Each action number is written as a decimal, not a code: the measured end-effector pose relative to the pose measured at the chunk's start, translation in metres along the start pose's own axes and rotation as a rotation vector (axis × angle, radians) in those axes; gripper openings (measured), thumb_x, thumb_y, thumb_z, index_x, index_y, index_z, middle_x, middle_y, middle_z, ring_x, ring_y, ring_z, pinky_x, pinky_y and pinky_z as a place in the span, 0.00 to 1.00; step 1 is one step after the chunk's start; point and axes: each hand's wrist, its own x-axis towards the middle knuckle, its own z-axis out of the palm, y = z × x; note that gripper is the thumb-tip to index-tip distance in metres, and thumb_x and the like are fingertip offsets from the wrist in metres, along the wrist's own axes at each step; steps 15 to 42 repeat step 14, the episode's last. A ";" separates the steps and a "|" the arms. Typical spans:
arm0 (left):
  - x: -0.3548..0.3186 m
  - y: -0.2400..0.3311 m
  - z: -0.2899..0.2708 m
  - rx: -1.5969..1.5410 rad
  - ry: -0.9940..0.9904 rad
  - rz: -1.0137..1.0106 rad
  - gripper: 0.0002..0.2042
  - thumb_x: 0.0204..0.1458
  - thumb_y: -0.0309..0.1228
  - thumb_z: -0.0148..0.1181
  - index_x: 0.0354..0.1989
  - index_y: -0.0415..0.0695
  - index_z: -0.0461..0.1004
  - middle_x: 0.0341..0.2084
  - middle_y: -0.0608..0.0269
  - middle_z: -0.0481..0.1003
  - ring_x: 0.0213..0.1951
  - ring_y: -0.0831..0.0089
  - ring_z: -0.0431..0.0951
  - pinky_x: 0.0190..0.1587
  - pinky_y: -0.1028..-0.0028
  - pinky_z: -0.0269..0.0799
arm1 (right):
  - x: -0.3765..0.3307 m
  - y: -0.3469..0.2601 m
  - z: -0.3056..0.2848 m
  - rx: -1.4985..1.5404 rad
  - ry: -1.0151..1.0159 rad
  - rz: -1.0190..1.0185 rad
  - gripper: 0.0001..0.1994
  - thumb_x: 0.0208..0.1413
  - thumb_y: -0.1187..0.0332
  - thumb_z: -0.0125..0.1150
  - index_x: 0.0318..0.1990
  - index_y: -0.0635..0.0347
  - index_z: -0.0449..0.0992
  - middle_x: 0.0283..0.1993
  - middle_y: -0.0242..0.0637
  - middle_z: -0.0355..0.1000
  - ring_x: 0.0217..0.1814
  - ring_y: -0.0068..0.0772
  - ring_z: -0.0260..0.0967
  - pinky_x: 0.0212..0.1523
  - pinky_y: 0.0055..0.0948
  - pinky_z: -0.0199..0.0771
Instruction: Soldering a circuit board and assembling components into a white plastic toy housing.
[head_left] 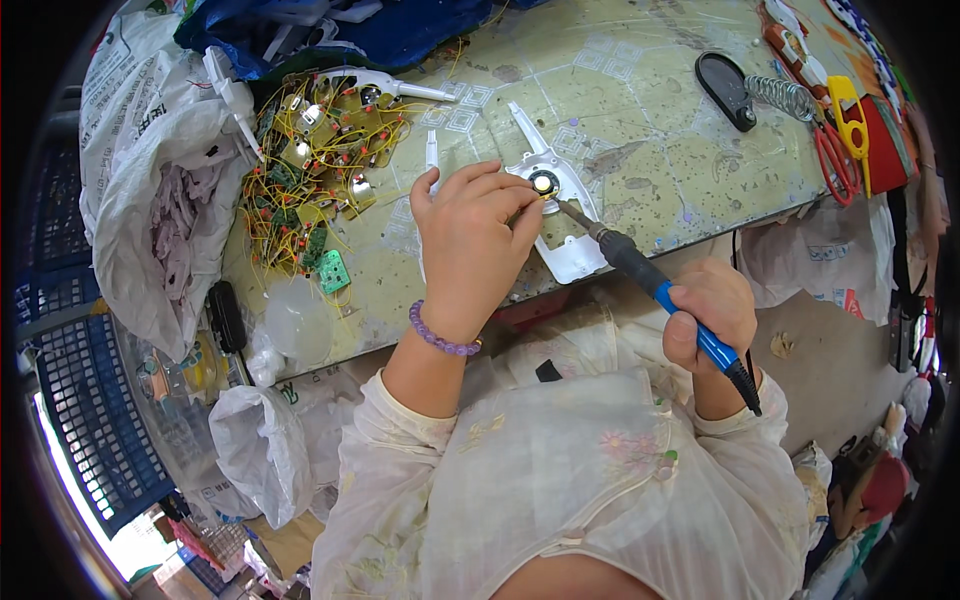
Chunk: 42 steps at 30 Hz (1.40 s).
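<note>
My right hand (pixel 718 305) is closed around the blue grip of a soldering iron (pixel 632 264). The iron slants up to the left, its tip beside a small round black part with a pale centre (pixel 544 183). That part sits in a white plastic shell (pixel 574 262) near the table's front edge. My left hand (pixel 475 225) lies over the shell's left side, fingers bent and fingertips at the round part. Whatever they pinch is hidden. Left of this hand is a tangled heap of small circuit boards with yellow wires (pixel 310 165), with a green board (pixel 333 271) at its near end.
An iron stand with a coil spring (pixel 775 97) is at the right back, near red-handled scissors (pixel 836 165) and a yellow-handled tool (pixel 848 120). On the left, a white sack (pixel 130 230) holds pinkish-white parts. A blue bag (pixel 390 40) lies at the back.
</note>
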 end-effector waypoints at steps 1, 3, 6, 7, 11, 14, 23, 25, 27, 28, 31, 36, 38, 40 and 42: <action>0.000 0.000 0.000 -0.002 0.000 -0.001 0.01 0.43 0.30 0.64 0.24 0.48 0.80 0.30 0.71 0.79 0.46 0.69 0.75 0.58 0.53 0.51 | 0.000 0.000 0.000 -0.007 0.003 0.002 0.08 0.55 0.69 0.55 0.37 0.66 0.68 0.22 0.40 0.67 0.17 0.37 0.64 0.19 0.30 0.63; 0.000 0.000 0.000 -0.006 -0.001 -0.004 0.01 0.43 0.30 0.64 0.24 0.48 0.80 0.30 0.71 0.79 0.46 0.69 0.75 0.58 0.53 0.51 | 0.003 -0.001 -0.001 -0.015 0.005 0.006 0.08 0.54 0.70 0.55 0.36 0.66 0.68 0.22 0.39 0.68 0.17 0.37 0.64 0.19 0.30 0.63; 0.001 0.001 -0.001 -0.005 0.000 -0.006 0.01 0.43 0.30 0.64 0.24 0.49 0.80 0.30 0.72 0.79 0.45 0.69 0.75 0.57 0.53 0.51 | 0.010 -0.002 -0.003 -0.045 -0.053 -0.021 0.11 0.49 0.74 0.58 0.40 0.62 0.67 0.20 0.35 0.67 0.17 0.35 0.64 0.18 0.31 0.63; 0.001 0.001 -0.002 0.000 0.001 -0.005 0.01 0.43 0.30 0.64 0.23 0.49 0.80 0.29 0.72 0.79 0.45 0.69 0.75 0.57 0.53 0.51 | 0.011 -0.003 -0.004 -0.068 -0.073 -0.033 0.11 0.47 0.74 0.59 0.39 0.62 0.68 0.20 0.34 0.67 0.17 0.34 0.64 0.18 0.31 0.63; 0.001 0.001 -0.001 -0.012 -0.001 -0.010 0.01 0.43 0.30 0.64 0.23 0.48 0.80 0.29 0.72 0.79 0.45 0.69 0.75 0.57 0.53 0.52 | 0.017 -0.003 -0.004 -0.108 -0.114 -0.054 0.11 0.44 0.73 0.60 0.36 0.62 0.69 0.19 0.34 0.67 0.17 0.34 0.63 0.18 0.30 0.62; 0.001 0.002 -0.001 -0.017 -0.008 -0.026 0.02 0.43 0.30 0.64 0.23 0.48 0.80 0.29 0.72 0.79 0.45 0.69 0.75 0.57 0.53 0.52 | 0.024 -0.004 -0.004 -0.095 -0.145 -0.066 0.11 0.45 0.73 0.60 0.37 0.62 0.69 0.20 0.34 0.67 0.16 0.33 0.63 0.18 0.30 0.62; 0.001 0.002 -0.001 -0.017 -0.008 -0.026 0.02 0.43 0.30 0.64 0.23 0.48 0.80 0.29 0.72 0.79 0.45 0.69 0.75 0.57 0.53 0.52 | 0.024 -0.004 -0.004 -0.095 -0.145 -0.066 0.11 0.45 0.73 0.60 0.37 0.62 0.69 0.20 0.34 0.67 0.16 0.33 0.63 0.18 0.30 0.62; 0.001 0.002 -0.001 -0.017 -0.008 -0.026 0.02 0.43 0.30 0.64 0.23 0.48 0.80 0.29 0.72 0.79 0.45 0.69 0.75 0.57 0.53 0.52 | 0.024 -0.004 -0.004 -0.095 -0.145 -0.066 0.11 0.45 0.73 0.60 0.37 0.62 0.69 0.20 0.34 0.67 0.16 0.33 0.63 0.18 0.30 0.62; 0.001 0.002 -0.001 -0.017 -0.008 -0.026 0.02 0.43 0.30 0.64 0.23 0.48 0.80 0.29 0.72 0.79 0.45 0.69 0.75 0.57 0.53 0.52 | 0.024 -0.004 -0.004 -0.095 -0.145 -0.066 0.11 0.45 0.73 0.60 0.37 0.62 0.69 0.20 0.34 0.67 0.16 0.33 0.63 0.18 0.30 0.62; 0.001 0.002 -0.001 -0.017 -0.008 -0.026 0.02 0.43 0.30 0.64 0.23 0.48 0.80 0.29 0.72 0.79 0.45 0.69 0.75 0.57 0.53 0.52 | 0.024 -0.004 -0.004 -0.095 -0.145 -0.066 0.11 0.45 0.73 0.60 0.37 0.62 0.69 0.20 0.34 0.67 0.16 0.33 0.63 0.18 0.30 0.62; 0.001 0.002 -0.001 -0.017 -0.008 -0.026 0.02 0.43 0.30 0.64 0.23 0.48 0.80 0.29 0.72 0.79 0.45 0.69 0.75 0.57 0.53 0.52 | 0.024 -0.004 -0.004 -0.095 -0.145 -0.066 0.11 0.45 0.73 0.60 0.37 0.62 0.69 0.20 0.34 0.67 0.16 0.33 0.63 0.18 0.30 0.62; 0.001 0.002 -0.001 -0.017 -0.008 -0.026 0.02 0.43 0.30 0.64 0.23 0.48 0.80 0.29 0.72 0.79 0.45 0.69 0.75 0.57 0.53 0.52 | 0.024 -0.004 -0.004 -0.095 -0.145 -0.066 0.11 0.45 0.73 0.60 0.37 0.62 0.69 0.20 0.34 0.67 0.16 0.33 0.63 0.18 0.30 0.62; 0.001 0.002 -0.001 -0.017 -0.008 -0.026 0.02 0.43 0.30 0.64 0.23 0.48 0.80 0.29 0.72 0.79 0.45 0.69 0.75 0.57 0.53 0.52 | 0.024 -0.004 -0.004 -0.095 -0.145 -0.066 0.11 0.45 0.73 0.60 0.37 0.62 0.69 0.20 0.34 0.67 0.16 0.33 0.63 0.18 0.30 0.62; 0.001 0.002 -0.001 -0.017 -0.008 -0.026 0.02 0.43 0.30 0.64 0.23 0.48 0.80 0.29 0.72 0.79 0.45 0.69 0.75 0.57 0.53 0.52 | 0.024 -0.004 -0.004 -0.095 -0.145 -0.066 0.11 0.45 0.73 0.60 0.37 0.62 0.69 0.20 0.34 0.67 0.16 0.33 0.63 0.18 0.30 0.62; 0.001 0.002 -0.001 -0.017 -0.008 -0.026 0.02 0.43 0.30 0.64 0.23 0.48 0.80 0.29 0.72 0.79 0.45 0.69 0.75 0.57 0.53 0.52 | 0.024 -0.004 -0.004 -0.095 -0.145 -0.066 0.11 0.45 0.73 0.60 0.37 0.62 0.69 0.20 0.34 0.67 0.16 0.33 0.63 0.18 0.30 0.62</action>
